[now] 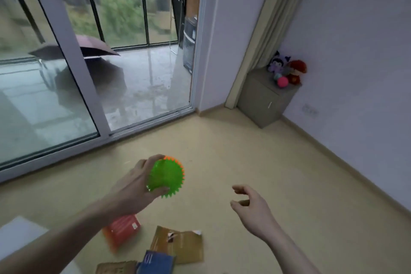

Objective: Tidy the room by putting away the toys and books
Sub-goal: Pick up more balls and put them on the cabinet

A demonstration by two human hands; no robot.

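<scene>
- Green spiky ball (165, 177), orange along its upper edge, sits in the left hand (135, 184), fingers curled over the top and thumb underneath; held above the floor (244, 162) near frame centre, at about 7 o'clock from the cabinet
- Right hand (251, 204) is free, fingers loosely curled, holding nothing, at 3 o'clock from the ball
- Books lie on the floor at 6 o'clock below the hands: an orange-red book (124, 229), a tan book (180, 244), a blue book (155, 262) and a brown book (115, 268) at the lower edge
- Small grey cabinet (266, 98) stands in the corner at 2 o'clock, its top carrying two plush toys (287, 68) and a pink ball (283, 82); judged the likely place for toys
- Risk: the ball is held at its edges only; soft spikes may give, and it could slip, drop and roll across the smooth floor toward the glass door (66, 73) at 10 o'clock
- Risk: the cabinet top looks crowded; setting a round ball there could knock the pink ball off, or let the green one roll off
- Risk: stepping forward with the books underfoot could mean treading on a cover or sliding on it
- Risk: the frame is motion-blurred, which suggests quick movement; haste raises each hazard above
</scene>
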